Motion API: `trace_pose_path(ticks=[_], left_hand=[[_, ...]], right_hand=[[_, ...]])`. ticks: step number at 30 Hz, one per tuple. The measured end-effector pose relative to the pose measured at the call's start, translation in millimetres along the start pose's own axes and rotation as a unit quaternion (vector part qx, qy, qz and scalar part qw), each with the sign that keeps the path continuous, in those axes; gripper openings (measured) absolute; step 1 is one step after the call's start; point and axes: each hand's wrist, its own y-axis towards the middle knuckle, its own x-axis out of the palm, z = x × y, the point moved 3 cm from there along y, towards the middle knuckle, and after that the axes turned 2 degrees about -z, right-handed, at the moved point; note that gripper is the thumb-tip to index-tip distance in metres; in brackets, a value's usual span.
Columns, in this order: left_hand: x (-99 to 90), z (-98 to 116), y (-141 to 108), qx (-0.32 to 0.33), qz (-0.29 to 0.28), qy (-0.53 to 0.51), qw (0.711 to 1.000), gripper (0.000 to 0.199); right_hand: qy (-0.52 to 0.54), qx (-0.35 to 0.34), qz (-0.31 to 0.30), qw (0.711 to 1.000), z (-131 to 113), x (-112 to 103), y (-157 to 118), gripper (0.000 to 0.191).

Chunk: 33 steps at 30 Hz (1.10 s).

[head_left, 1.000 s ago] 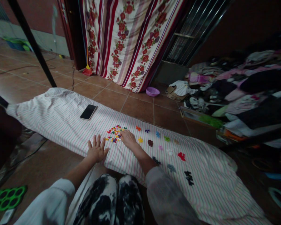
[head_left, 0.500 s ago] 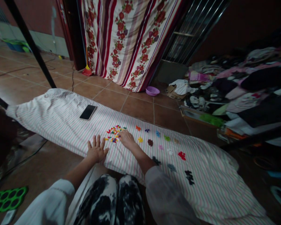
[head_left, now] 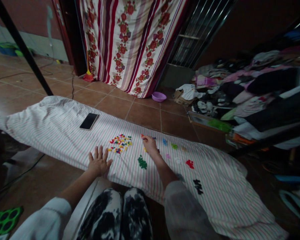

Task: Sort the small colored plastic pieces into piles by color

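My left hand (head_left: 99,163) rests at the near edge of the striped cloth (head_left: 62,133), fingers spread and nothing held. Just beyond it is a loose heap of small mixed-colour pieces (head_left: 120,144). My right hand (head_left: 149,145) is over the small orange pieces (head_left: 142,135), its fingers pinched together; whatever lies between them is too small to make out. Partly covered by this hand are yellow and dark pieces. Single-colour piles lie around it: green (head_left: 142,162), blue (head_left: 164,142), lime green (head_left: 174,146), red (head_left: 190,164) and black (head_left: 198,187).
A phone (head_left: 89,121) lies on the cloth at left. Beyond the cloth are a tiled floor (head_left: 140,115), a purple basin (head_left: 159,96) and a floral curtain (head_left: 132,43). Clothes and shoes are heaped at right. A dark pole (head_left: 22,46) stands at left.
My right hand has moved right, from the mixed heap to the orange pieces, uncovering the green pile. My left hand stays spread in its place. The view has shifted slightly.
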Motion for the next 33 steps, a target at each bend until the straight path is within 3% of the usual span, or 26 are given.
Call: trace_pose_path(ticks=[4, 9, 14, 20, 33], left_hand=[[-0.3, 1, -1, 0.001, 0.006, 0.01, 1.0, 0.069], [-1.1, 1, -1, -0.003, 0.008, 0.011, 1.0, 0.069], [-1.7, 2, -1, -0.004, 0.002, 0.013, 1.0, 0.069], [-1.8, 2, -1, -0.005, 0.002, 0.013, 1.0, 0.069], [1.7, 1, 2, -0.005, 0.003, 0.007, 1.0, 0.069]], right_hand=[[-0.05, 0.06, 0.023, 0.997, 31, -26, 12, 0.033], [-0.103, 0.07, 0.021, 0.992, 53, -44, 30, 0.036], [-0.146, 0.05, -0.023, 0.988, 63, -41, 44, 0.04], [-0.154, 0.038, -0.066, 0.985, 68, -33, 41, 0.038], [-0.132, 0.063, -0.058, 0.988, 65, -38, 33, 0.038]])
